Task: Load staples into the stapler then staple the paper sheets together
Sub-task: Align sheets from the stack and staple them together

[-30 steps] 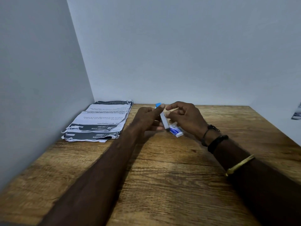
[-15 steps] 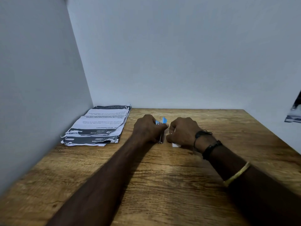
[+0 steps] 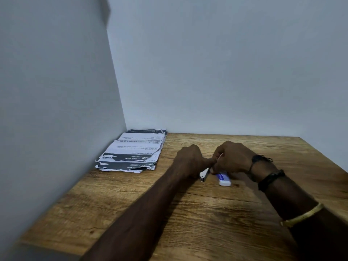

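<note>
left hand (image 3: 189, 160) grip wraps the stapler (image 3: 204, 175) down on the worktop (image 3: 188, 213), small, rigid, probably slick metal, so hold its body; right hand (image 3: 233, 157) grip pinches what looks like a staple strip (image 3: 220, 156), light, likely brittle, take by the sides.

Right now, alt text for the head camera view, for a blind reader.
Two hands meet over a wooden table: the left hand grips a small stapler, the right hand pinches a thin strip, a staple box beside them. Printed paper sheets lie stacked far left.
</note>
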Motion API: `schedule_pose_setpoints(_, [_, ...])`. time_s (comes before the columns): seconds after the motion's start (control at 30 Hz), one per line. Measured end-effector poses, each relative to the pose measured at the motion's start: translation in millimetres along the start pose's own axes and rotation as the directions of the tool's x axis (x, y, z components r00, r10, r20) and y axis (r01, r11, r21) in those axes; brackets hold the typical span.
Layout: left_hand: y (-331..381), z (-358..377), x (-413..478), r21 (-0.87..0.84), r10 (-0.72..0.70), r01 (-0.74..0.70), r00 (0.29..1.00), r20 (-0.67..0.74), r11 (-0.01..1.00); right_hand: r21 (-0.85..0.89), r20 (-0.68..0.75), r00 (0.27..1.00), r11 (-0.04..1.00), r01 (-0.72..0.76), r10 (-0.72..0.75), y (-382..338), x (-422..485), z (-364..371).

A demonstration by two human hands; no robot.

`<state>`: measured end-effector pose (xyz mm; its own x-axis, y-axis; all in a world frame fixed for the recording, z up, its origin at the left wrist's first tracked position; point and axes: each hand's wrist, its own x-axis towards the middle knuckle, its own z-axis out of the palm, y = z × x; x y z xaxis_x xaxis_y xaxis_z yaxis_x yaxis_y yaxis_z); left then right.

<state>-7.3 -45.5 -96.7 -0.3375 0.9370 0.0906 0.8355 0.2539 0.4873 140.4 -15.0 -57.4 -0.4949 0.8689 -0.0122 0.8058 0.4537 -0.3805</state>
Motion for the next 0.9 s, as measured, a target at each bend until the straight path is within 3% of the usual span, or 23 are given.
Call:
schedule_pose_setpoints(0.2, [-25.0, -32.6, -0.1, -0.166, -0.076, 0.039, 0.972, -0.224, 0.985, 0.14, -0.322, 0.945, 0.984, 0.11, -0.06, -39.7, 24.7, 9.0])
schedule_pose_setpoints(0.33, [-52.9, -57.3, 3.0, -0.2, -0.19, 0.12, 0.904, -0.382, 0.972, 0.283, -0.303, 0.95, 0.944, 0.168, -0.078, -79.7, 50.9, 25.4])
schedule_pose_setpoints(0.43, [-77.7, -73.9, 9.7, -0.222, -0.279, 0.197, 0.85, -0.446, 0.955, 0.416, -0.221, 0.975, 0.901, 0.127, -0.035, -105.8, 79.1, 41.6])
schedule_pose_setpoints(0.63, [-114.2, -79.8, 27.4, -0.122, -0.343, 0.321, 0.888, -0.307, 0.939, 0.528, -0.097, 0.99, 0.848, -0.038, 0.105, -130.3, 123.9, 76.4])
schedule_pose_setpoints(0.9, [-120.8, -67.6, 48.0, -0.057, -0.323, 0.319, 0.908, -0.266, 0.946, 0.55, -0.092, 0.986, 0.833, -0.064, 0.137, -135.5, 140.0, 87.7])
